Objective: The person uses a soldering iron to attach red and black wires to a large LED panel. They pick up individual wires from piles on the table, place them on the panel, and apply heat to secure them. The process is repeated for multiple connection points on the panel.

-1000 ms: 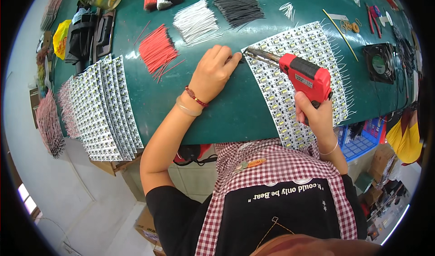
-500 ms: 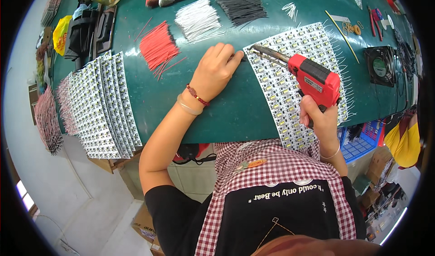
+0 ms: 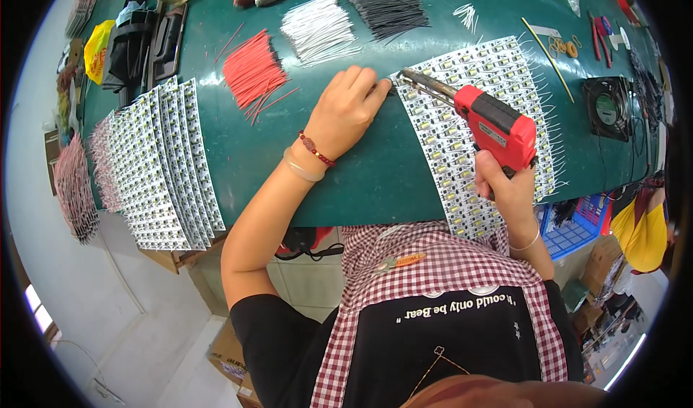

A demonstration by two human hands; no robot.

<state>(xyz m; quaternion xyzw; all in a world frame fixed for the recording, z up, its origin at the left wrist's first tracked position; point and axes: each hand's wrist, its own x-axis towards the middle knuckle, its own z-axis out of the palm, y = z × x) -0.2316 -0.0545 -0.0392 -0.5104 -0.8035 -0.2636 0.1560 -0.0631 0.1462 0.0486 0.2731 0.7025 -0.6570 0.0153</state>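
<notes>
My right hand (image 3: 509, 188) is wrapped round the grip of a red and black soldering gun (image 3: 498, 123). The gun's metal tip rests at the top left corner of a white circuit board panel (image 3: 462, 148), which carries rows of small yellowish LEDs. White wires stick out along the panel's right edge. My left hand (image 3: 348, 108) is closed in a pinch beside that same corner. Between its fingertips shows a thin dark end that looks like a black wire (image 3: 391, 89); most of it is hidden by the fingers.
Beyond my left hand lie piles of red wires (image 3: 253, 68), white wires (image 3: 317, 29) and black wires (image 3: 388, 9). Stacked LED panels (image 3: 162, 170) overlap at the left table edge. On the right are a yellow stick (image 3: 547, 58), pliers (image 3: 600, 41) and a small black fan (image 3: 606, 108).
The soldering gun and my right hand have shifted slightly left, the tip staying by the panel's corner. My left hand keeps its pinch, fingertips a touch nearer the corner.
</notes>
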